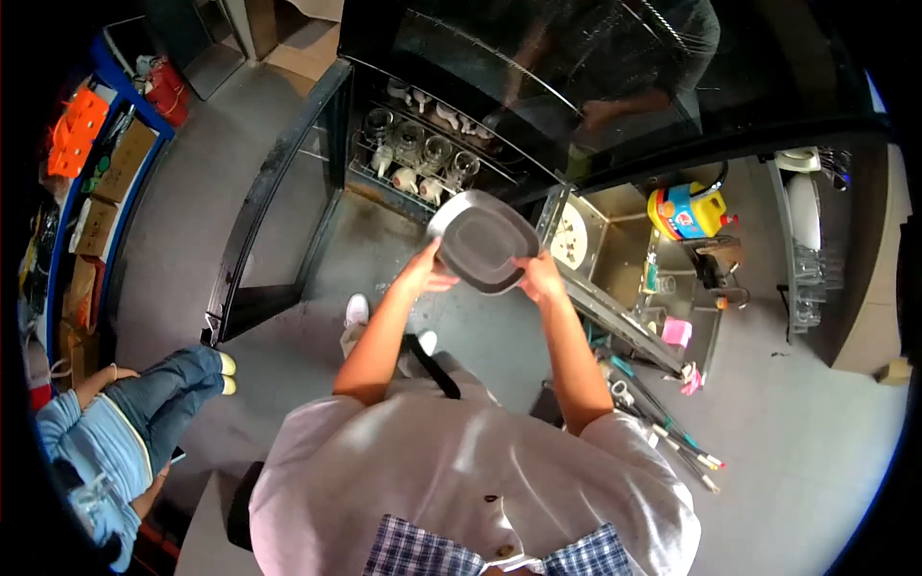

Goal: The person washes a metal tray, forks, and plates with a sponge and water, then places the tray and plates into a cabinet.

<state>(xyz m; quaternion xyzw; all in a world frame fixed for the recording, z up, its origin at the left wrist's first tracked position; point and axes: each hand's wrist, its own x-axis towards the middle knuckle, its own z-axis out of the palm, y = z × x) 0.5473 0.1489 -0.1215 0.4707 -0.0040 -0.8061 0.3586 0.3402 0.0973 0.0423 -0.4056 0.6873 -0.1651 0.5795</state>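
A grey, rounded-square shallow dish (483, 242) is held up between both hands, in front of an open cabinet. My left hand (423, 272) grips its left edge, fingers curled beneath and thumb at the rim. On the right edge, my right hand (540, 276) is closed with the thumb over the rim. Behind the dish, glass jars (408, 142) and white cups (404, 180) stand on the cabinet's wire racks (366, 171).
The cabinet's glass door (279, 206) swings out at left. A steel sink (615, 254) at right holds a round plate (570, 237); a yellow jug (689, 211) stands by it. Mop poles (663, 422) lie on the floor. Another person (125, 432) is at lower left, beside blue shelving (113, 230).
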